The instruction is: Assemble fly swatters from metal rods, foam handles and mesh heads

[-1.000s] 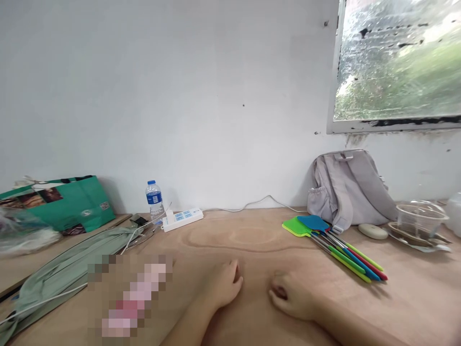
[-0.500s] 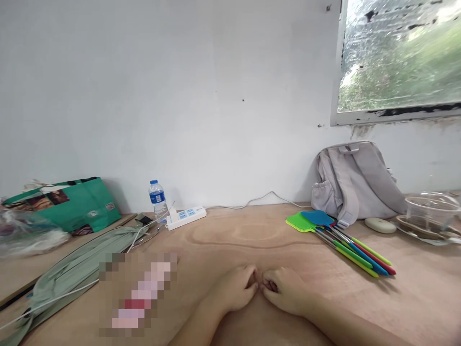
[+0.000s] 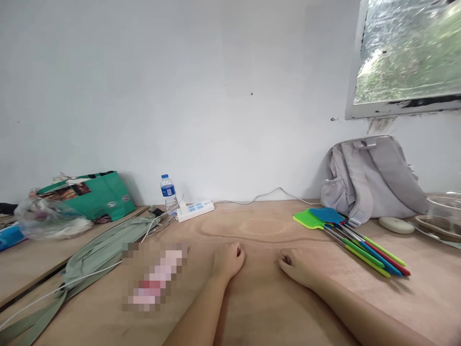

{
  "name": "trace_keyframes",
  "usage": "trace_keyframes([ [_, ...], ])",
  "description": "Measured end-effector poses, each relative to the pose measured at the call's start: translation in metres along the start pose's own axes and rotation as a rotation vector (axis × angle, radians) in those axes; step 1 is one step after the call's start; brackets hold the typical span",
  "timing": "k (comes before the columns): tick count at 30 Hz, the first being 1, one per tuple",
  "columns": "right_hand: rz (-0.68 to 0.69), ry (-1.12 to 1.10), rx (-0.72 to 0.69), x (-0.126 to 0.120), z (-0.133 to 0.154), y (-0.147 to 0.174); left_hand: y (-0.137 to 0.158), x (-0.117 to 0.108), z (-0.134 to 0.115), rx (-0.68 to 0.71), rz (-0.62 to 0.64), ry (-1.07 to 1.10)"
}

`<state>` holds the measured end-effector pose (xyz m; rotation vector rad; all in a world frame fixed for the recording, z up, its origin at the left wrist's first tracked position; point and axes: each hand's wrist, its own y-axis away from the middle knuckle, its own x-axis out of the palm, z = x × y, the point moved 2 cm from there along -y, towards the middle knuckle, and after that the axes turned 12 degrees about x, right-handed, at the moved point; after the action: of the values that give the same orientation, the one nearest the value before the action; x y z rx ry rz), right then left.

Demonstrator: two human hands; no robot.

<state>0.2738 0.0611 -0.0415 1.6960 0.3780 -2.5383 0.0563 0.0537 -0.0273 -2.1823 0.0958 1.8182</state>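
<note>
My left hand [image 3: 229,261] rests on the wooden table [image 3: 252,307], its fingers curled into a loose fist with nothing visible in it. Across a gap of bare wood, my right hand [image 3: 293,265] lies curled the same way, and I see nothing held there either. To the right of that hand is a bundle of fly swatters [image 3: 355,240] with green and blue heads, metal shafts and coloured handles. Left of my left hand, a pixelated pinkish item [image 3: 158,276] lies on the table; its kind cannot be made out.
Along the wall stand a water bottle [image 3: 168,192], a white power strip [image 3: 195,210] with its cable, and a grey backpack [image 3: 374,178]. At left are a green bag [image 3: 104,194], a clear plastic bag [image 3: 54,223] and a grey-green strap-like cloth [image 3: 104,245]. A clear container [image 3: 444,214] sits far right.
My hands were close together, fingertips nearly touching; now they are apart, the left further left and the right further right. The view has turned slightly left.
</note>
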Motion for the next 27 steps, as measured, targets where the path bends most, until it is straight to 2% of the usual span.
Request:
trace_keyframes([
  [11,-0.004,0.018,0.016,-0.0017,0.0012,0.0008,-0.0021,0.0001,-0.0069,-0.038,-0.002,-0.086],
  [19,-0.014,0.013,0.005,-0.0023,0.0012,0.0021,-0.0006,-0.0017,-0.0061,-0.178,-0.047,-0.119],
  [27,-0.017,0.017,0.0,-0.0022,0.0001,0.0009,0.0001,-0.0009,-0.0047,-0.208,-0.075,-0.086],
])
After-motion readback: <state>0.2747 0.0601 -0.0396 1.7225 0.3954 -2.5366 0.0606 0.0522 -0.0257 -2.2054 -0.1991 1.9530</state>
